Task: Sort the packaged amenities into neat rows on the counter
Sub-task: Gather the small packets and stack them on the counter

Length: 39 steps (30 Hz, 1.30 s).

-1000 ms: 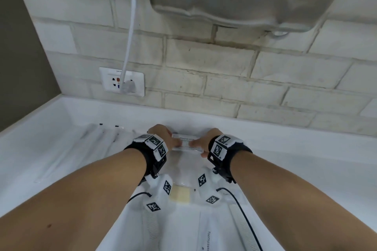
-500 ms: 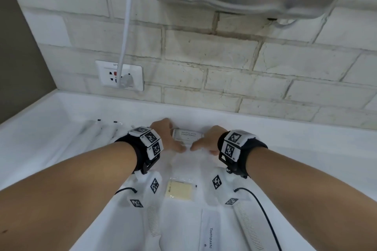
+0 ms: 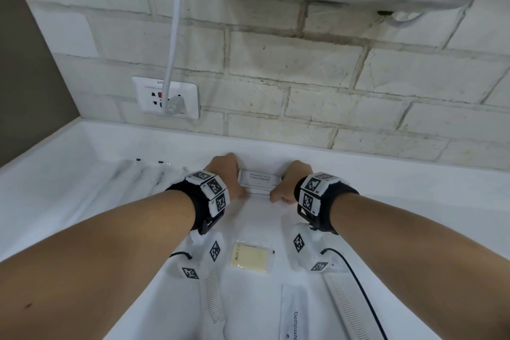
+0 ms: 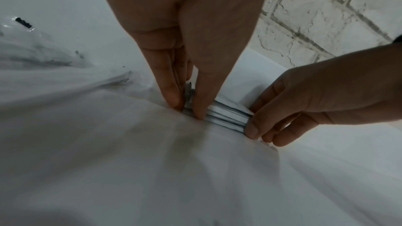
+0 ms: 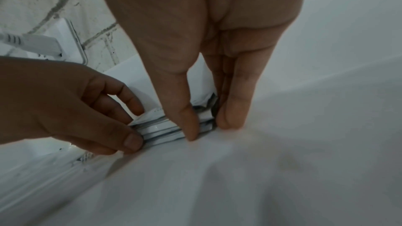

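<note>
— While both hands pinch that stack of shampoo sachets (image 3: 259, 181) at the far middle of the worktop (image 3: 414, 201), what worries you?

— Slick foil. The left hand (image 3: 224, 177) clamps the left end, the right hand (image 3: 288, 183) the right; squeeze unevenly and the sachets may fan out.

— And the cloth?

— It could ruck underneath, nudging the bath soap (image 3: 250, 258) nearer us.

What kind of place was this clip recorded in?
Probably a hotel bathroom or its vanity counter. A white counter runs along a tiled wall with a wall socket, and guest amenities lie on it: shampoo sachets, a wrapped soap and a toothpaste packet.
</note>
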Tool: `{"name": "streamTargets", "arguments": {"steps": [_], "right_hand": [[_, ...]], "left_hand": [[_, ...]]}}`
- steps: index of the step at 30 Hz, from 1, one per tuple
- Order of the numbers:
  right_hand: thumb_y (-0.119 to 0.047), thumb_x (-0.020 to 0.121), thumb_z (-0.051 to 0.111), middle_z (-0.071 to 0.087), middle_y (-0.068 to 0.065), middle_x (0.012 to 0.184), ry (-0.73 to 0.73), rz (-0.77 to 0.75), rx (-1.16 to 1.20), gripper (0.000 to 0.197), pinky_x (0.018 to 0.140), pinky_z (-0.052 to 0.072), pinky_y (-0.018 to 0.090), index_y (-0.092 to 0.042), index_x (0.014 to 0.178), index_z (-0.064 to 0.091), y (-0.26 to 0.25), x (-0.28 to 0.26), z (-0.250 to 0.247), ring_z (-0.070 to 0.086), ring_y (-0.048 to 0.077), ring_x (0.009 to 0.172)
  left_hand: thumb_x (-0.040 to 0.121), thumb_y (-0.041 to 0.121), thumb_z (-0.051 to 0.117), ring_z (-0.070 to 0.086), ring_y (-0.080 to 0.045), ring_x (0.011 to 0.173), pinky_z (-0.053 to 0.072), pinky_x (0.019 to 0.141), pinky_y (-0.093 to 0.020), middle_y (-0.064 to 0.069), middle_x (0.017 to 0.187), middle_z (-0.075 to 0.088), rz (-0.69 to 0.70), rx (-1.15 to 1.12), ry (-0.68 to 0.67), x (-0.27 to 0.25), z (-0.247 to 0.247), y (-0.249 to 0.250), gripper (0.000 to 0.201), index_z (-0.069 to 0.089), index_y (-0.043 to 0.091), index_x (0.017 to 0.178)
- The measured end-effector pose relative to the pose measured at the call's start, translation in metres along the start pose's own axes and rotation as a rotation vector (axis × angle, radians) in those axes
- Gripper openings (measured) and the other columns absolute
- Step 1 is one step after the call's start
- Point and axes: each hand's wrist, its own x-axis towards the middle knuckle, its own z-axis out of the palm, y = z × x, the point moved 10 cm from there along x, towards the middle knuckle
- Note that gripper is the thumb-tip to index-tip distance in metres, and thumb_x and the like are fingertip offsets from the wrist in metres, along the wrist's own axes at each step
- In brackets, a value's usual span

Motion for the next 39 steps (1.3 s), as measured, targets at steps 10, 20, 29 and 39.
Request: {"name": "streamTargets", "arguments": {"steps": [10, 20, 29, 39], "right_hand": [[-0.028, 0.059, 0.082, 0.057, 0.001, 0.067, 0.021, -0.043, -0.097, 0.035, 0.051, 0.048, 0.023, -0.013, 0.074, 0.054, 0.000, -0.004, -0.001, 0.059, 0.020, 0.061], [-0.021, 0.062, 0.077, 0.055, 0.001, 0.061, 0.018, -0.061, -0.103, 0.028, 0.052, 0.046, 0.023, -0.012, 0.066, 0.051, -0.001, 0.003, -0.001, 0.056, 0.020, 0.057], [-0.024, 0.059, 0.077, 0.058, 0.001, 0.061, 0.012, -0.054, -0.108, 0.027, 0.052, 0.048, 0.022, -0.012, 0.065, 0.054, 0.001, 0.005, 0.001, 0.058, 0.019, 0.055], [-0.027, 0.064, 0.079, 0.056, 0.000, 0.061, 0.001, -0.050, -0.137, 0.027, 0.049, 0.044, 0.020, -0.011, 0.070, 0.057, 0.000, 0.000, -0.001, 0.057, 0.019, 0.061]], "left_hand": [[0.069, 0.026, 0.083, 0.062, -0.027, 0.099, 0.049, 0.074, -0.031, -0.007, 0.113, 0.059, 0.027, 0.149, -0.050, -0.002, 0.006, 0.014, 0.064, 0.046, 0.007, 0.118], [0.073, 0.021, 0.081, 0.060, -0.029, 0.103, 0.045, 0.072, -0.030, -0.012, 0.118, 0.058, 0.029, 0.186, -0.073, 0.005, 0.006, 0.015, 0.059, 0.047, 0.005, 0.118], [0.076, 0.019, 0.077, 0.059, -0.025, 0.090, 0.044, 0.069, -0.026, -0.009, 0.113, 0.061, 0.068, 0.152, -0.066, 0.003, 0.007, 0.015, 0.036, 0.060, 0.008, 0.106], [0.074, 0.020, 0.076, 0.054, -0.023, 0.078, 0.043, 0.065, -0.027, -0.008, 0.099, 0.058, 0.072, 0.094, -0.060, -0.001, 0.007, 0.012, 0.036, 0.054, 0.010, 0.101]]}}
